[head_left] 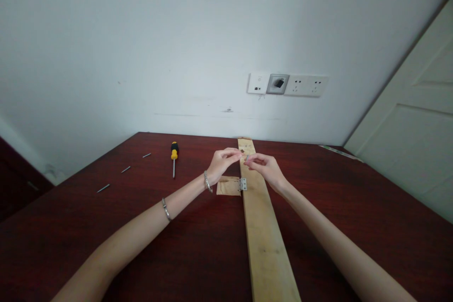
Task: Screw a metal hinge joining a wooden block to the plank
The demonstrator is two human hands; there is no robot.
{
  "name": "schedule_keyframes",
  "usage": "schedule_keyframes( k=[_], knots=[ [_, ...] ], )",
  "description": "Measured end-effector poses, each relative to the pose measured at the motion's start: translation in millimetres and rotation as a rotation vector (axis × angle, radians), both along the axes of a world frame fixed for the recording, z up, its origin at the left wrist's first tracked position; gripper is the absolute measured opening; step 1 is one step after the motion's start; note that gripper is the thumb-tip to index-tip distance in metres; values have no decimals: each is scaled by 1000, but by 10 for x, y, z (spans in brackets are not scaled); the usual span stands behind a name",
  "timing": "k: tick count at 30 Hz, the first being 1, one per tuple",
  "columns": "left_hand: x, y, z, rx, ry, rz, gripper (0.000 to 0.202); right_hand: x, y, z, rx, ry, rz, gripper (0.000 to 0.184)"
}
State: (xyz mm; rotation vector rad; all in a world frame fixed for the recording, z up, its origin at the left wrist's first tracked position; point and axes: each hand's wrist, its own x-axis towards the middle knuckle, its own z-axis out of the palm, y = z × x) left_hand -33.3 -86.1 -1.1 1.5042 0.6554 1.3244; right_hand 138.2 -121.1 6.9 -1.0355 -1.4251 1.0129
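Both hands meet over the far part of a long pale wooden plank (265, 231). My left hand (222, 164) is closed in a pinch, and whatever lies at its fingertips is too small to make out. Facing it, my right hand (266, 169) pinches a tiny greyish thing whose kind I cannot tell. Just nearer than the hands, a metal hinge (243, 184) lies across the plank's left edge and a small flat wooden piece (227, 186). A yellow and black screwdriver (174, 156) rests left of my left hand, its shaft towards me.
Three thin metal rods, one nearest (103, 188), one midway (125, 169) and one farthest (146, 155), lie on the dark red table (141, 255) at the left. A whitish strip (339, 152) lies at the far right edge. Sockets (306, 85) sit on the wall behind.
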Motion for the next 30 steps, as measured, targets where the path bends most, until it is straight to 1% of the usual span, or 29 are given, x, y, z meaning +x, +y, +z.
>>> schedule_keyframes(
  k=[3, 5, 9, 13, 20, 30],
  knots=[
    [-77, 111, -35, -131, -27, 22, 21, 76, 55, -143, 32, -109, -26, 24],
    [-148, 195, -58, -186, -55, 61, 20, 118, 82, -247, 49, -182, -35, 22],
    [-294, 343, -87, -256, -125, 132, 23, 169, 121, -428, 90, -298, -23, 19],
    [-395, 433, -98, -271, -154, 173, 26, 199, 156, -541, 157, -363, -16, 15],
    [-457, 489, -124, -296, -180, 205, 26, 226, 169, -611, 239, -410, 14, 12],
    [-472, 508, -152, -313, -177, 209, 27, 239, 166, -634, 281, -454, 38, 9]
  ],
)
